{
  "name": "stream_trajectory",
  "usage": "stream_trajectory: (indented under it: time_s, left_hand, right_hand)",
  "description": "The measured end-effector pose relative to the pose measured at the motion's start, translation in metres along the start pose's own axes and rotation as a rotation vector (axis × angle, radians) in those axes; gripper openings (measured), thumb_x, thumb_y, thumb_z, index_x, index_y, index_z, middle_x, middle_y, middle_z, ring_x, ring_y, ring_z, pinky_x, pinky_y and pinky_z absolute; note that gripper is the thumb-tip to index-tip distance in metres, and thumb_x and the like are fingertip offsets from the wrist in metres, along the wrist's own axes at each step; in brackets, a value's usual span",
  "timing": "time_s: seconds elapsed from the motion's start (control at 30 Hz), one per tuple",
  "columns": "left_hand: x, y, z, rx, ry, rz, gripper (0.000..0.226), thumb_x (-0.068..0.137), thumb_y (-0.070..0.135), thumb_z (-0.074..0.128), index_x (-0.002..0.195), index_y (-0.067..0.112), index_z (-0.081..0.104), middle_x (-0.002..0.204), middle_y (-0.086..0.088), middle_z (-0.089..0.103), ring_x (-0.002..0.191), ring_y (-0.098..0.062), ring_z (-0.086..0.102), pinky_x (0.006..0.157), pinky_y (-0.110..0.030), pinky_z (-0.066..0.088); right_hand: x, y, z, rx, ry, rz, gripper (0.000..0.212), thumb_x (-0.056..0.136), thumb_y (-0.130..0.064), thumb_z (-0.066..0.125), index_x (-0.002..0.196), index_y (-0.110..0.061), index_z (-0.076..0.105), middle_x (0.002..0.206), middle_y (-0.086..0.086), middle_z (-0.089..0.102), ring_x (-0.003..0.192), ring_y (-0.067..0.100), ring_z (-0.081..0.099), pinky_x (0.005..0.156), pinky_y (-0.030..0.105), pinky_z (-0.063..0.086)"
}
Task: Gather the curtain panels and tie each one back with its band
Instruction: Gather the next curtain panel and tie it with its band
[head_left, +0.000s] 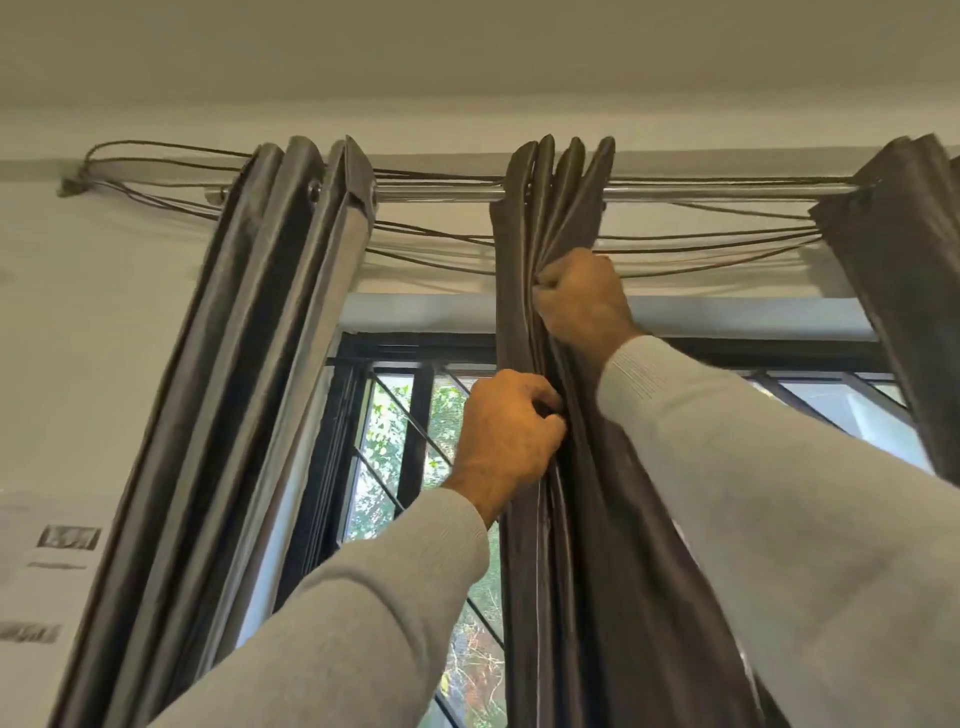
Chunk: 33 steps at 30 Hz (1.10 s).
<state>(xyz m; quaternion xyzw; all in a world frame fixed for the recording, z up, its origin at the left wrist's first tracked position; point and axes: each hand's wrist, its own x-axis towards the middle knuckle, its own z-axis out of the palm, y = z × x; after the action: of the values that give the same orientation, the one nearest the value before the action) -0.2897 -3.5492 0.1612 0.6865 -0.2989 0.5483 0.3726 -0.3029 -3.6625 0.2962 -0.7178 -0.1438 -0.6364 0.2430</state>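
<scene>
Gripping dark grey curtain panel (550, 218) | folds bunched | both hands

Three dark grey, satin-sheened fabric curtain panels hang from a metal rod. The left curtain panel (244, 374) hangs gathered in deep, tight pleats beside the wall. The middle curtain panel (587, 545) is bunched into narrow folds fanning out at the top, with a pale edge running down its left side; it is gripped high up and lower down. The right curtain panel (914, 260) shows only partly at the frame's edge.
</scene>
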Motion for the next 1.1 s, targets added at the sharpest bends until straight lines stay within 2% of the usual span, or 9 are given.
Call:
stream_trajectory:
  time_s: [0.13, 0.23, 0.3, 0.4, 0.67, 0.83, 0.9, 1.0, 1.1]
  left_hand:
    - [-0.003, -0.006, -0.011, -0.089, 0.054, -0.018, 0.029, 0.086, 0.014, 0.087, 0.107, 0.026, 0.071, 0.08, 0.01, 0.068, 0.072, -0.004, 0.066, 0.072, -0.02, 0.061]
    - [-0.001, -0.015, -0.017, -0.193, 0.015, -0.182, 0.05, 0.081, 0.014, 0.094, 0.116, 0.025, 0.06, 0.084, -0.004, 0.07, 0.078, -0.016, 0.071, 0.08, -0.036, 0.066]
    - [0.001, -0.016, -0.019, -0.248, -0.055, -0.279, 0.027, 0.083, 0.014, 0.093, 0.082, 0.028, 0.071, 0.081, -0.011, 0.072, 0.08, -0.028, 0.078, 0.082, -0.051, 0.068]
    - [-0.001, -0.012, -0.014, -0.165, -0.099, -0.262, 0.048, 0.089, 0.02, 0.086, 0.048, 0.019, 0.061, 0.062, -0.014, 0.067, 0.066, -0.029, 0.076, 0.069, -0.049, 0.068]
    - [-0.011, 0.0, -0.006, -0.007, -0.08, -0.114, 0.034, 0.093, 0.032, 0.077, 0.068, 0.02, 0.058, 0.07, 0.001, 0.064, 0.066, -0.016, 0.067, 0.071, -0.037, 0.065]
    - [-0.01, 0.004, 0.007, -0.057, -0.054, -0.091, 0.034, 0.092, 0.027, 0.075, 0.069, 0.016, 0.053, 0.067, 0.001, 0.054, 0.059, -0.016, 0.056, 0.059, -0.036, 0.058]
    - [-0.009, 0.003, 0.012, -0.09, -0.063, -0.101, 0.034, 0.091, 0.027, 0.075, 0.068, 0.016, 0.053, 0.064, 0.002, 0.053, 0.058, -0.018, 0.056, 0.058, -0.036, 0.057]
    - [-0.006, -0.002, 0.014, -0.195, -0.098, -0.204, 0.035, 0.09, 0.021, 0.076, 0.064, 0.018, 0.053, 0.056, 0.005, 0.048, 0.052, -0.015, 0.051, 0.057, -0.032, 0.051]
    - [-0.002, -0.003, 0.009, -0.314, -0.17, -0.284, 0.023, 0.085, 0.014, 0.074, 0.065, 0.015, 0.063, 0.069, -0.01, 0.06, 0.066, -0.026, 0.064, 0.075, -0.048, 0.064]
  right_hand:
    - [0.018, -0.004, -0.007, 0.052, -0.09, -0.079, 0.015, 0.092, -0.025, 0.077, 0.104, -0.018, 0.082, 0.096, -0.002, 0.075, 0.095, 0.018, 0.071, 0.073, 0.027, 0.053]
    - [0.026, 0.014, -0.02, -0.041, -0.178, -0.016, 0.013, 0.087, -0.021, 0.08, 0.093, -0.01, 0.082, 0.087, 0.005, 0.077, 0.084, 0.023, 0.074, 0.075, 0.04, 0.064]
    - [0.023, 0.015, -0.019, -0.103, -0.259, 0.016, 0.012, 0.084, -0.019, 0.078, 0.084, -0.007, 0.081, 0.076, 0.009, 0.076, 0.073, 0.027, 0.076, 0.065, 0.042, 0.066]
    - [0.015, -0.002, -0.006, -0.097, -0.199, -0.032, 0.009, 0.087, -0.018, 0.075, 0.081, -0.013, 0.077, 0.078, 0.006, 0.07, 0.079, 0.024, 0.071, 0.061, 0.03, 0.052]
    - [-0.008, 0.0, -0.005, 0.072, -0.165, 0.033, 0.018, 0.089, -0.013, 0.074, 0.071, -0.015, 0.072, 0.07, 0.002, 0.064, 0.07, 0.015, 0.065, 0.054, 0.022, 0.043]
    - [-0.003, 0.003, -0.005, 0.303, -0.244, 0.156, 0.006, 0.093, -0.012, 0.07, 0.09, -0.008, 0.075, 0.086, 0.012, 0.071, 0.082, 0.028, 0.073, 0.061, 0.033, 0.059]
    - [-0.002, 0.005, -0.005, 0.423, -0.274, 0.249, 0.02, 0.098, -0.026, 0.069, 0.108, -0.009, 0.072, 0.098, 0.012, 0.073, 0.094, 0.031, 0.075, 0.073, 0.042, 0.064]
    - [-0.01, -0.001, -0.002, 0.478, -0.314, 0.302, 0.087, 0.088, -0.073, 0.067, 0.148, -0.011, 0.05, 0.129, 0.006, 0.065, 0.103, 0.024, 0.065, 0.072, 0.04, 0.057]
    - [-0.001, -0.011, 0.0, 0.41, -0.353, 0.307, 0.122, 0.072, -0.078, 0.079, 0.164, -0.018, 0.025, 0.157, 0.012, 0.046, 0.129, 0.033, 0.055, 0.091, 0.049, 0.056]
